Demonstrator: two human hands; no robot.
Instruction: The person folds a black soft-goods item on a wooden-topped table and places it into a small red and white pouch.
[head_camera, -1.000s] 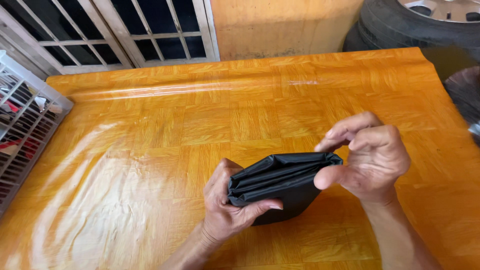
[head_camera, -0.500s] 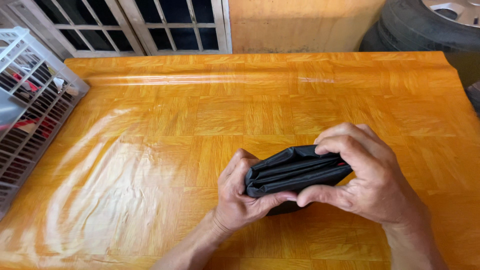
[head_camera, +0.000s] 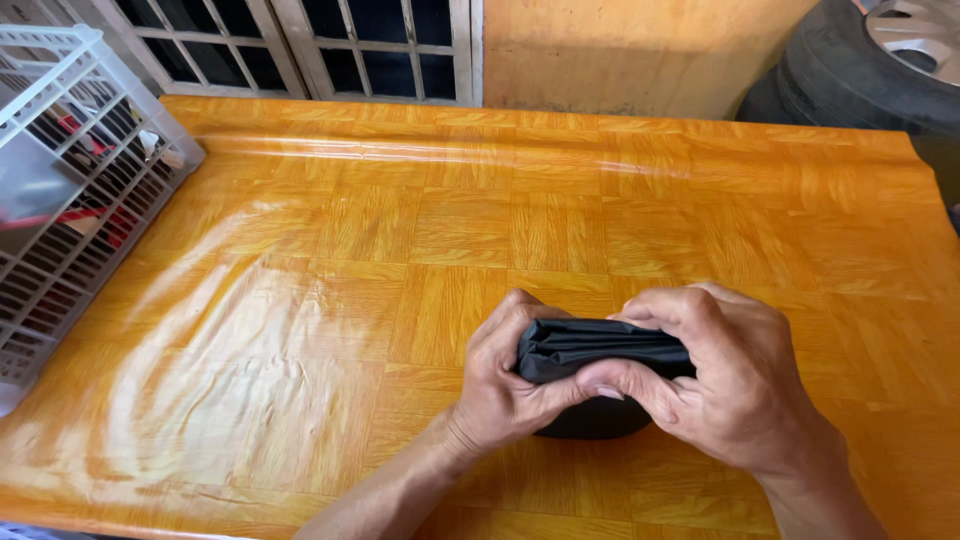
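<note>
A folded black plastic bag (head_camera: 590, 352) is held low over a table covered in glossy orange wood-pattern sheeting (head_camera: 420, 230). My left hand (head_camera: 505, 385) grips the bag's left end, thumb on the front. My right hand (head_camera: 725, 385) wraps over its top and right side, fingers curled down on it and thumb pressing underneath. The bag's right end is hidden under my right hand.
A white plastic lattice crate (head_camera: 70, 170) holding several items stands at the table's left edge. Behind the table are a barred window frame (head_camera: 330, 45), a tan wall and a car tyre (head_camera: 870, 60) at the back right.
My right hand has come down over the top of the bag and squeezed the folded layers flatter and more compact. Both hands stay near the table's front.
</note>
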